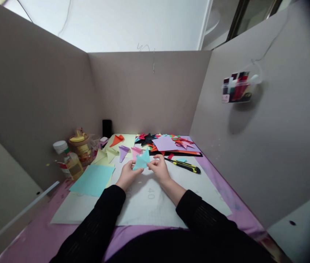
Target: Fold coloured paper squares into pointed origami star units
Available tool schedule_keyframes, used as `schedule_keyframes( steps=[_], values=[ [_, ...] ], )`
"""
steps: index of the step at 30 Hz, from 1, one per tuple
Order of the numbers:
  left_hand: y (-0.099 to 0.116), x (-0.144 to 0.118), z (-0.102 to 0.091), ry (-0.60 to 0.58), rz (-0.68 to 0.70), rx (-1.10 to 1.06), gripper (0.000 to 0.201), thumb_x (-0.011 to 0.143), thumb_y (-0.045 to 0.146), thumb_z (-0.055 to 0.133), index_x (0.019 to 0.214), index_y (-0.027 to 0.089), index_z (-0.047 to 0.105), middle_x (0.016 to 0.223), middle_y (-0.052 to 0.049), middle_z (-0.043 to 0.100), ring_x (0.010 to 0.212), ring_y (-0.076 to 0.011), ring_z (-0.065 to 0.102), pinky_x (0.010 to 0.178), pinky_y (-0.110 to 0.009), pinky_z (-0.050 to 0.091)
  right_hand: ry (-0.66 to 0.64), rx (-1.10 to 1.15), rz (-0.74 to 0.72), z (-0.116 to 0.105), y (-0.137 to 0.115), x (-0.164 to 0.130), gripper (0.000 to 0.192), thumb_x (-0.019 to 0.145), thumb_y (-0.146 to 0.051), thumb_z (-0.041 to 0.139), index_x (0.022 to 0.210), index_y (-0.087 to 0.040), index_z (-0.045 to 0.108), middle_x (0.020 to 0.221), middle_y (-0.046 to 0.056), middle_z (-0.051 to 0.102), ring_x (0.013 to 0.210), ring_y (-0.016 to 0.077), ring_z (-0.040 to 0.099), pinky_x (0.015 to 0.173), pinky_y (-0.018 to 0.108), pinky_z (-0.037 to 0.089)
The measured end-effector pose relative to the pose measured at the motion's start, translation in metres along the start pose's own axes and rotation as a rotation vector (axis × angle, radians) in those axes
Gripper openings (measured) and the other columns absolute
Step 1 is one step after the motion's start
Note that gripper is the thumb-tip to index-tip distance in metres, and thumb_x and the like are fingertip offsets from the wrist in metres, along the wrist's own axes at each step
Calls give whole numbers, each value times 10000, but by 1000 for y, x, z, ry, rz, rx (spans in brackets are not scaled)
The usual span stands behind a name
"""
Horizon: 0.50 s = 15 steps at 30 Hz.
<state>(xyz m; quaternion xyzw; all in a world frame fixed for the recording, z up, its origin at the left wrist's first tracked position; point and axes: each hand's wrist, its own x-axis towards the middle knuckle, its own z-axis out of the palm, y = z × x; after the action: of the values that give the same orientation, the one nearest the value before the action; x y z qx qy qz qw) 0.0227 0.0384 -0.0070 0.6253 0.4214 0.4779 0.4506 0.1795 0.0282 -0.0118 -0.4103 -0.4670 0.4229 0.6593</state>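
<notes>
A light blue folded paper piece (143, 160) with pointed corners is held up above the white sheet (155, 204). My left hand (129, 173) pinches its lower left edge between thumb and fingers. On the other side, my right hand (159, 168) grips the right edge with thumb and fingertip. Just behind the piece lie a pink folded paper (135, 152) and a purple folded paper (123, 152). A yellow and black utility knife (185, 165) rests to the right of my right hand. Flat blue paper (93, 179) lies left of my left hand.
Colourful folded paper stars (146, 139) and a lilac square (165, 143) are piled at the back. An orange folded paper (117, 140) lies at back left. A bottle (71, 162) and a yellow tub (82, 148) stand by the left partition. Grey partitions (149, 87) enclose the table.
</notes>
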Motion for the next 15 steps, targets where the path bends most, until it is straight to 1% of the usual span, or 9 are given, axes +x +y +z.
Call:
schedule_keyframes(
  steps=[4, 8, 11, 15],
  values=[
    [2, 0, 0, -2, 12, -1, 346, 635, 325, 718, 898, 141, 591, 840, -60, 688, 753, -202, 645, 647, -277, 483, -9, 15, -6, -2, -1, 3, 388, 661, -226, 645, 913, -232, 350, 530, -103, 565, 502, 124, 566, 566, 244, 435],
    [4, -1, 0, -24, -19, -11, 369, 631, 342, 721, 906, 143, 574, 797, -48, 683, 685, -184, 636, 600, -261, 470, 10, -5, -10, -2, -1, 4, 377, 662, -239, 642, 897, -235, 348, 532, -105, 560, 493, 130, 574, 555, 252, 440],
    [5, -2, -2, -30, -54, -4, 354, 630, 346, 718, 880, 155, 557, 712, -22, 670, 601, -158, 615, 535, -232, 437, 44, -11, -17, -5, 0, 6, 381, 657, -240, 647, 892, -234, 349, 538, -101, 565, 493, 129, 573, 551, 254, 439],
    [9, -4, -4, -14, -133, -9, 343, 614, 334, 722, 854, 172, 537, 583, 18, 625, 505, -134, 579, 466, -207, 380, 121, 5, -29, -13, 4, 13, 375, 651, -248, 653, 882, -231, 358, 549, -95, 575, 482, 118, 557, 547, 257, 441]
  ],
)
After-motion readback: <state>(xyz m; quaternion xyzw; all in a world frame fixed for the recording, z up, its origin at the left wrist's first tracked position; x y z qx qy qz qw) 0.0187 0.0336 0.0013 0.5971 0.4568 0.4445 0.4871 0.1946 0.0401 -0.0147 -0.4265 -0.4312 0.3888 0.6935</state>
